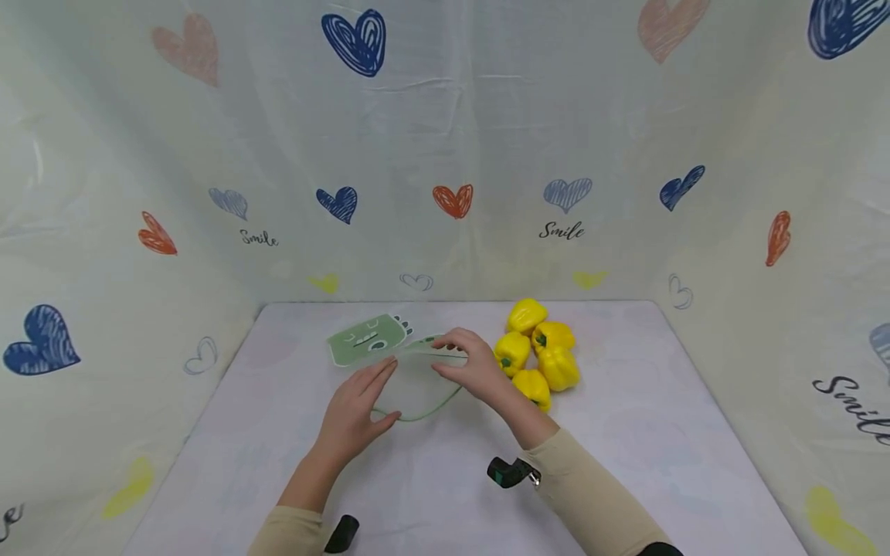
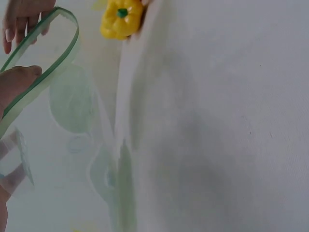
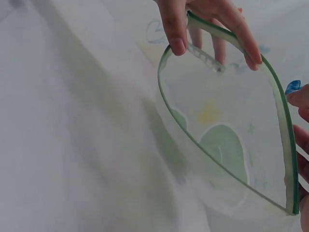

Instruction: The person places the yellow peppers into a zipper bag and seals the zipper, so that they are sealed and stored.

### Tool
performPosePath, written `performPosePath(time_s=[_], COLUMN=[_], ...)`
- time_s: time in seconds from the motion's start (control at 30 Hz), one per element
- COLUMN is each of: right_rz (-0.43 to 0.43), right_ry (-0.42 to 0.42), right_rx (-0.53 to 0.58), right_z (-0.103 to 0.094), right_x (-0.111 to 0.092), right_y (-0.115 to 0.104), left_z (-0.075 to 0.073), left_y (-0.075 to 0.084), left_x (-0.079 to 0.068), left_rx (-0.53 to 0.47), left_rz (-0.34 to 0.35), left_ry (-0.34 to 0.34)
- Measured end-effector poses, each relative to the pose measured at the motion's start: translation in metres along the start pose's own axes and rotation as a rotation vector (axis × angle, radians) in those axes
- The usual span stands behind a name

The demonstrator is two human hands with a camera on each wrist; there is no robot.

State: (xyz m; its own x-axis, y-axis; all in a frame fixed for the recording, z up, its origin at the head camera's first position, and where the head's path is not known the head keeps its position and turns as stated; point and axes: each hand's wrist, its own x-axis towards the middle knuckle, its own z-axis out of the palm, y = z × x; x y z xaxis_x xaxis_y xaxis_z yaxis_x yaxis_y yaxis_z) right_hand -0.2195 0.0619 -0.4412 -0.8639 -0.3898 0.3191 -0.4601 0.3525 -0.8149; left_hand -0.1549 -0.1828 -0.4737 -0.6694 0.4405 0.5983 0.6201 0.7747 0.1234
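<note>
A clear zip bag (image 3: 224, 150) with a green zip strip and pale green prints is held up between both hands, its mouth spread into a wide loop. My left hand (image 1: 354, 413) grips the bag at its left end, the thumb (image 2: 21, 82) at the green rim. Through the clear film in the left wrist view, some of its fingers show. Around the opposite end of the mouth, my right hand (image 1: 473, 367) holds the rim with curved fingers, its thumb (image 3: 177, 46) near one side and a fingertip on the other. Several yellow bell peppers (image 1: 558, 369) sit right of the right hand.
Behind the left hand lies a flat green piece (image 1: 365, 340) with a printed cartoon face. A white cloth (image 1: 445, 494) covers the table, and curtains (image 1: 445, 131) printed with hearts rise around its back and sides. Dark camera mounts (image 1: 511, 472) are near the wrists.
</note>
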Motion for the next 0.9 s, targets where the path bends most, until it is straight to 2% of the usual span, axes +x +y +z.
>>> performPosePath(time_s=[0.2,0.43,0.9], right_rz=[0.049,0.17,0.406], right_ry=[0.084,0.136,0.131], right_rx=[0.043,0.018,-0.038], right_z=[-0.017,-0.03,-0.058], right_x=[-0.017,-0.036,-0.069], right_y=[0.005,0.011,0.022], left_z=[0.002,0.006,0.011], left_y=[0.004,0.005,0.006], left_x=[0.004,0.006,0.008], left_rx=[-0.003,0.0,-0.021], left_rz=[-0.015,-0.044,-0.039], left_ry=[0.035,0.037,0.059])
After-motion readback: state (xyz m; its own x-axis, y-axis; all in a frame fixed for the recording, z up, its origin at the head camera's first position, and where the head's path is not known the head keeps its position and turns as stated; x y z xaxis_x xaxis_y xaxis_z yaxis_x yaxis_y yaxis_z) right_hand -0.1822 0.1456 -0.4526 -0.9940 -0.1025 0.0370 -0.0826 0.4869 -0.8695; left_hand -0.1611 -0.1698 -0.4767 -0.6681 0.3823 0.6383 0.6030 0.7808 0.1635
